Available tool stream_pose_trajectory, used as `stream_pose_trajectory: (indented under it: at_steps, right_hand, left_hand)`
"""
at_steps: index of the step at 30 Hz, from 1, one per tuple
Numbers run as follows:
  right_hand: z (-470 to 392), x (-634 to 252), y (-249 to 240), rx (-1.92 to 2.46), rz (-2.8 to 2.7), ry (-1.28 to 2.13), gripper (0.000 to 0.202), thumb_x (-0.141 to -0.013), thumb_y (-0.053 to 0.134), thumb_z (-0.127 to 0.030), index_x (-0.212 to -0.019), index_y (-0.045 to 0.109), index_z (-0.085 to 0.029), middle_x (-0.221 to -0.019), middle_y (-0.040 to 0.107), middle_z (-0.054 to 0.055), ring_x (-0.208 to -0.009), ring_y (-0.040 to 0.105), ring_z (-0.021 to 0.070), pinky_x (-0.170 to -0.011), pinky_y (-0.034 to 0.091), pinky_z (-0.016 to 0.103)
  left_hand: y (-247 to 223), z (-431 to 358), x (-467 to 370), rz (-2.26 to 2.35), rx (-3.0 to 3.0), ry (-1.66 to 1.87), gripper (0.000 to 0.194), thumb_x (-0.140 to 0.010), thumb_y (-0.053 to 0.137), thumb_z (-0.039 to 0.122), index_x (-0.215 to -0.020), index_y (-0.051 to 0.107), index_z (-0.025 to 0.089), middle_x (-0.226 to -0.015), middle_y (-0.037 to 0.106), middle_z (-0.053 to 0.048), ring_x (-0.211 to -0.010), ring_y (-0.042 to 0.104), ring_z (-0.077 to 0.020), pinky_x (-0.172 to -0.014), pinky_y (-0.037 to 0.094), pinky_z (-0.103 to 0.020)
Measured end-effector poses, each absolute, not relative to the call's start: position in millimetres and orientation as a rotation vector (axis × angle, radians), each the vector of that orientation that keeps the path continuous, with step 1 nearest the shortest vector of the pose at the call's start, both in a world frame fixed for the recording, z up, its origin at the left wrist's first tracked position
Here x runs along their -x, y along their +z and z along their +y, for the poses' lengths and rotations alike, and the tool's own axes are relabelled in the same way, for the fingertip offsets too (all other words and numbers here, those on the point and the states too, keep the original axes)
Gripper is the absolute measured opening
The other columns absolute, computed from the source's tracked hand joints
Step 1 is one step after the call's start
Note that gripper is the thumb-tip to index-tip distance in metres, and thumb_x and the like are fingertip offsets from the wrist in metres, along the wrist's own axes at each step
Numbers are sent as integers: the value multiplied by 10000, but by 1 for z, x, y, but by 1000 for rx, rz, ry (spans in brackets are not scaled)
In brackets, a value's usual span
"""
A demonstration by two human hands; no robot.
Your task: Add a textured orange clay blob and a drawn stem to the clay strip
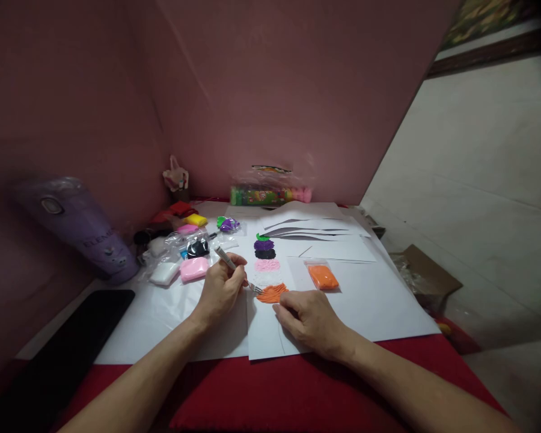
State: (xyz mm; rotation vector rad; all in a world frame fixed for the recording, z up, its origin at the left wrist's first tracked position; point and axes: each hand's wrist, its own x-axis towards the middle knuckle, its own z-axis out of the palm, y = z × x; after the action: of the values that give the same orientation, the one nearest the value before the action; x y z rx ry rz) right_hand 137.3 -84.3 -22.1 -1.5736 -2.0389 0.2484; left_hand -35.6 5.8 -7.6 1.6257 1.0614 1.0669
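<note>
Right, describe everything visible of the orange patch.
The orange patch is a low, clay-like mass, scored with ridges. It lies flat on white paper, nearest the person in a column of coloured patches. The tool in the left hand appears to touch its left side; the right hand is at its right end.

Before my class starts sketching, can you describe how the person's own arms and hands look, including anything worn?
Neither the left forearm nor the right forearm shows a sleeve within the picture. The left grip and right grip are ungloved human hands. No watch or bracelet shows at either wrist; rings cannot be ruled out, as some fingers are hidden.
</note>
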Motion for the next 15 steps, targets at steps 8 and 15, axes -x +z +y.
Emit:
stream_pose_trajectory:
  at_steps: [8,15]
  right_hand:
    - [-84,-137,-22,1580,-2023,266,334,-850,440,-216,-538,331,-174,-485,383,-51,-466,295,74,-493,184,250]
    - [-84,-137,-23,1574,-2021,247,325,-839,449,-210,-545,319,-165,-488,384,-53,-470,288,63,-498,173,245]
  left_hand:
    - [-8,8,40,1074,-1623,1132,116,-754,501,232,-848,533,172,-550,564,41,-459,508,-103,-455,399,-206]
    - [-11,7,35,1041,-1585,1246,99,-781,508,235,-861,526,181,-549,571,46,-458,508,-97,-459,409,-204]
